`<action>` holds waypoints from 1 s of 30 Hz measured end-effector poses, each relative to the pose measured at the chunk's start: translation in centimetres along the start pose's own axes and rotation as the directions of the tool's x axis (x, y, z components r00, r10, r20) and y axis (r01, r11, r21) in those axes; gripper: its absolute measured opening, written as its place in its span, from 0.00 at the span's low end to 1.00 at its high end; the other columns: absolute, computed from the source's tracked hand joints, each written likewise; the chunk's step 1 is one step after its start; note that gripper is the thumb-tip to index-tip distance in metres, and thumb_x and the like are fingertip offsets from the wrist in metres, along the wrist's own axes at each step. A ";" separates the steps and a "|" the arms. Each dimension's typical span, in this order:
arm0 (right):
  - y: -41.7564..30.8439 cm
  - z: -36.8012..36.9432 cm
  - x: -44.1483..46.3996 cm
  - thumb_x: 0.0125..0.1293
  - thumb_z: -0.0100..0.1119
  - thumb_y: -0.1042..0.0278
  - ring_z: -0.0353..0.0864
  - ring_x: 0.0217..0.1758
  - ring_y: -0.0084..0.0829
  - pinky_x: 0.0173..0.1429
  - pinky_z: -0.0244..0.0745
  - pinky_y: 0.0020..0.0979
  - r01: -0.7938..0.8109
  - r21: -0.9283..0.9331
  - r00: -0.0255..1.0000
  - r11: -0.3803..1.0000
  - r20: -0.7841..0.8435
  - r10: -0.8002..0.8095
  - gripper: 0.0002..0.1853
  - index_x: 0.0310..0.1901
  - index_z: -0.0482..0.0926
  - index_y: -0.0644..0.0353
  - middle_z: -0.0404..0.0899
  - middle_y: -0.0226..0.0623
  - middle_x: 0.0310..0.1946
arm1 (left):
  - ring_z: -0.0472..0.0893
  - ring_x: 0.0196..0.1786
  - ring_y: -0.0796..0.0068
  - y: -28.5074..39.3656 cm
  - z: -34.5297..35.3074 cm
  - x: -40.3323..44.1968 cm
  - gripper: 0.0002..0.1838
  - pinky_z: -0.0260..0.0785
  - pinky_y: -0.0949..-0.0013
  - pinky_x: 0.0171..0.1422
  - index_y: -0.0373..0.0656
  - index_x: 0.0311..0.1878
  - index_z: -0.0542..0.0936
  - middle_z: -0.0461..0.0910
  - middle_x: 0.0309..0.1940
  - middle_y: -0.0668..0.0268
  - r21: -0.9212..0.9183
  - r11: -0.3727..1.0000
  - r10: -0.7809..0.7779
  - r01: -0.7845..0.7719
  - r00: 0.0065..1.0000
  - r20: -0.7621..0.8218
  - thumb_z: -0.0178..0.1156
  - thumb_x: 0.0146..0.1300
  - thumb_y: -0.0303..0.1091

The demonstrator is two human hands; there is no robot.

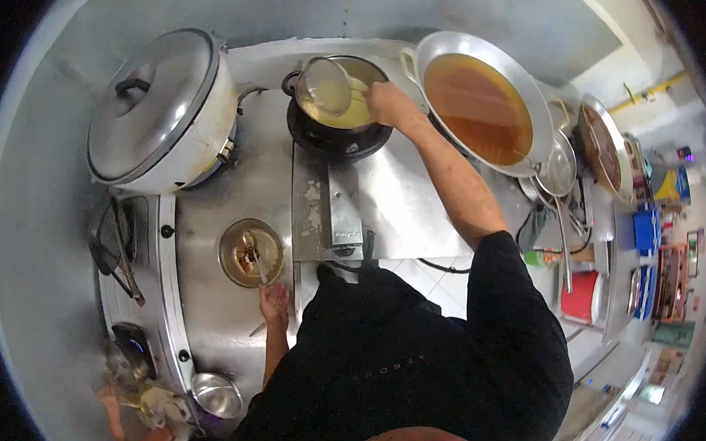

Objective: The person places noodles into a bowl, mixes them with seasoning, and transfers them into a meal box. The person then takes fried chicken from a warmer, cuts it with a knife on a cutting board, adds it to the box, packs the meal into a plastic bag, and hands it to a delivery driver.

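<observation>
**While the left hand steadies a spoon in a bowl, the right hand reaches over a pot**

Nearest the body, the left hand (275, 303) lies at the near rim of a shallow metal bowl (276, 244), its fingers closed about the handle of a spoon (261, 270). The spoon extends beyond the fingertips into the bowl; its long axis slopes forward and slightly to the left, the head resting among a pale and dark brown mixture (247, 256). The left forearm points forward, low over the steel counter (236, 166).

Farther out, the right arm (459, 182) stretches from a short black sleeve (498, 264) diagonally forward and to the left, ending with the right hand (391, 107) above the right rim of a dark pot (330, 129). These fingers are curled downward, but whether they grip anything cannot be told. A round strainer (324, 87) lies just to the left of this hand, over the pot's yellowish liquid (349, 118); its face is turned toward the viewer, and its handle cannot be made out. The pot sits on a black burner (325, 147).

To the right of the pot stands a wide pan (540, 106) of amber liquid (475, 107); to the left, a large white pot (210, 125) under a domed lid (151, 118).
</observation>
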State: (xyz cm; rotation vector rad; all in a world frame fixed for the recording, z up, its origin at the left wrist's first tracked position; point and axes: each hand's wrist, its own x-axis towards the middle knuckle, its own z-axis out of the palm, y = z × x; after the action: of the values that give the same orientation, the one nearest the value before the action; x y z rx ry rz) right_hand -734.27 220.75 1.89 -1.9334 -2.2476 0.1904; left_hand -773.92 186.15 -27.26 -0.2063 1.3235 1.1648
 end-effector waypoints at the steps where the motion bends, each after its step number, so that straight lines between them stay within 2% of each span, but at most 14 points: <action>1: -0.3 -0.6 -0.1 0.60 0.50 0.70 0.84 0.44 0.52 0.49 0.79 0.46 -0.062 0.007 0.998 0.998 0.014 0.062 0.12 0.38 0.83 0.63 0.82 0.58 0.38 | 0.75 0.56 0.60 -0.6 -0.5 -0.1 0.25 0.70 0.55 0.61 0.45 0.59 0.70 0.74 0.53 0.61 -0.002 0.997 -0.076 0.077 0.988 0.137 0.53 0.68 0.54; 3: -1.0 -1.7 -0.3 0.61 0.50 0.70 0.84 0.45 0.51 0.49 0.79 0.47 -0.091 -0.093 0.996 0.991 -0.019 0.090 0.13 0.39 0.84 0.63 0.82 0.57 0.40 | 0.75 0.56 0.62 -1.6 -1.5 -0.4 0.25 0.71 0.58 0.59 0.46 0.58 0.71 0.75 0.52 0.62 0.034 0.976 -0.211 0.216 0.891 0.402 0.51 0.69 0.55; 7: 0.4 -1.4 1.7 0.63 0.50 0.68 0.83 0.43 0.53 0.49 0.79 0.49 -0.127 -0.222 0.987 0.967 0.066 0.145 0.13 0.41 0.84 0.62 0.82 0.56 0.40 | 0.78 0.54 0.68 -2.5 5.9 -4.3 0.24 0.73 0.63 0.53 0.45 0.59 0.72 0.77 0.53 0.63 0.565 0.821 -0.256 -0.084 0.831 0.495 0.51 0.70 0.53; 8: 1.6 -1.2 1.9 0.62 0.51 0.68 0.86 0.32 0.47 0.36 0.81 0.45 0.004 -0.279 1.000 0.960 0.017 0.001 0.13 0.41 0.83 0.64 0.84 0.52 0.32 | 0.78 0.54 0.69 -3.3 7.3 -4.1 0.23 0.73 0.64 0.53 0.45 0.60 0.72 0.77 0.52 0.64 0.591 0.796 -0.257 -0.134 0.808 0.530 0.53 0.69 0.50; 9: 4.3 -0.2 3.4 0.62 0.51 0.68 0.83 0.28 0.43 0.30 0.77 0.42 0.088 -0.277 0.979 0.957 0.200 -0.032 0.13 0.40 0.83 0.64 0.83 0.48 0.30 | 0.78 0.54 0.69 -4.2 8.5 -3.6 0.23 0.73 0.64 0.53 0.44 0.60 0.72 0.78 0.52 0.65 0.612 0.769 -0.259 -0.185 0.785 0.563 0.55 0.69 0.47; 10: 7.8 1.1 6.1 0.62 0.50 0.68 0.81 0.23 0.39 0.25 0.73 0.39 0.170 -0.261 0.924 0.950 0.377 -0.062 0.13 0.40 0.83 0.63 0.83 0.44 0.27 | 0.79 0.53 0.69 -5.3 9.9 -3.0 0.23 0.73 0.64 0.52 0.43 0.61 0.71 0.78 0.51 0.64 0.614 0.772 -0.245 -0.168 0.811 0.531 0.58 0.67 0.45; 12: 8.9 1.5 8.4 0.62 0.50 0.67 0.75 0.16 0.32 0.17 0.64 0.34 -0.013 -0.075 0.811 0.997 0.583 0.055 0.12 0.37 0.83 0.62 0.79 0.37 0.22 | 0.80 0.50 0.69 -7.6 12.7 -1.1 0.25 0.74 0.66 0.50 0.41 0.60 0.70 0.78 0.50 0.61 0.561 0.817 -0.194 -0.137 0.850 0.490 0.64 0.63 0.39; 14: 8.2 1.6 8.5 0.61 0.50 0.67 0.66 0.12 0.26 0.14 0.53 0.29 -0.553 0.181 0.632 0.813 0.728 0.267 0.12 0.34 0.83 0.61 0.74 0.30 0.17 | 0.81 0.47 0.68 -9.7 14.3 0.5 0.28 0.75 0.67 0.47 0.39 0.59 0.70 0.78 0.48 0.58 0.457 0.884 -0.137 -0.103 0.876 0.463 0.69 0.58 0.33; 17: 7.7 1.6 9.1 0.60 0.51 0.66 0.63 0.11 0.23 0.14 0.48 0.29 -0.524 0.119 0.622 0.843 0.730 0.284 0.10 0.31 0.83 0.56 0.72 0.27 0.15 | 0.82 0.41 0.66 -12.2 14.7 1.2 0.30 0.76 0.68 0.42 0.38 0.57 0.67 0.78 0.45 0.56 0.341 0.923 0.025 -0.178 0.912 0.410 0.72 0.53 0.27; 20: 7.2 1.8 8.8 0.57 0.58 0.69 0.74 0.22 0.30 0.26 0.69 0.35 -0.425 0.394 0.828 0.815 0.533 0.174 0.07 0.24 0.79 0.59 0.76 0.32 0.20 | 0.82 0.39 0.66 -14.6 14.6 0.6 0.30 0.76 0.67 0.38 0.38 0.55 0.65 0.79 0.42 0.56 0.347 0.863 0.290 -0.367 0.922 0.256 0.72 0.51 0.24; 21: 6.8 1.7 9.0 0.57 0.59 0.69 0.77 0.26 0.33 0.29 0.74 0.37 -0.359 0.357 0.856 0.862 0.495 0.152 0.07 0.24 0.79 0.61 0.78 0.35 0.23 | 0.82 0.39 0.66 -14.8 14.6 0.6 0.30 0.75 0.67 0.38 0.38 0.55 0.65 0.79 0.41 0.55 0.403 0.783 0.380 -0.474 0.877 0.293 0.71 0.52 0.24; 23: 5.8 1.3 11.3 0.58 0.57 0.69 0.82 0.31 0.38 0.35 0.77 0.39 -0.108 -0.113 0.824 0.988 0.546 0.152 0.08 0.32 0.83 0.63 0.83 0.40 0.33 | 0.81 0.38 0.66 -14.4 15.1 -0.8 0.30 0.75 0.66 0.38 0.38 0.54 0.63 0.79 0.39 0.55 0.496 0.577 0.527 -0.649 0.760 0.381 0.70 0.52 0.23; 26: 12.7 8.0 18.5 0.61 0.54 0.68 0.85 0.42 0.46 0.43 0.79 0.45 0.582 -0.326 0.777 0.745 0.494 -0.390 0.13 0.43 0.83 0.62 0.83 0.48 0.44 | 0.82 0.41 0.63 -12.1 16.1 -4.0 0.25 0.74 0.62 0.42 0.38 0.53 0.66 0.79 0.37 0.55 0.614 0.348 0.528 -0.709 0.689 0.496 0.68 0.56 0.27; 30: 4.9 3.5 13.0 0.64 0.52 0.66 0.83 0.47 0.47 0.47 0.79 0.44 0.359 -0.455 0.919 0.815 0.323 -0.225 0.11 0.37 0.85 0.58 0.83 0.49 0.42 | 0.80 0.44 0.57 -12.4 15.7 -3.3 0.19 0.72 0.56 0.48 0.39 0.49 0.71 0.79 0.37 0.58 0.638 -0.179 0.548 -0.749 0.463 0.697 0.66 0.58 0.34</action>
State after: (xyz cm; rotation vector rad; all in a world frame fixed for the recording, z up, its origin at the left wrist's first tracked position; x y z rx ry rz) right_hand -732.15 234.42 -1.98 -1.8098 -2.9810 -0.2384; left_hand -754.03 189.60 -25.54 1.7615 1.7746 0.8792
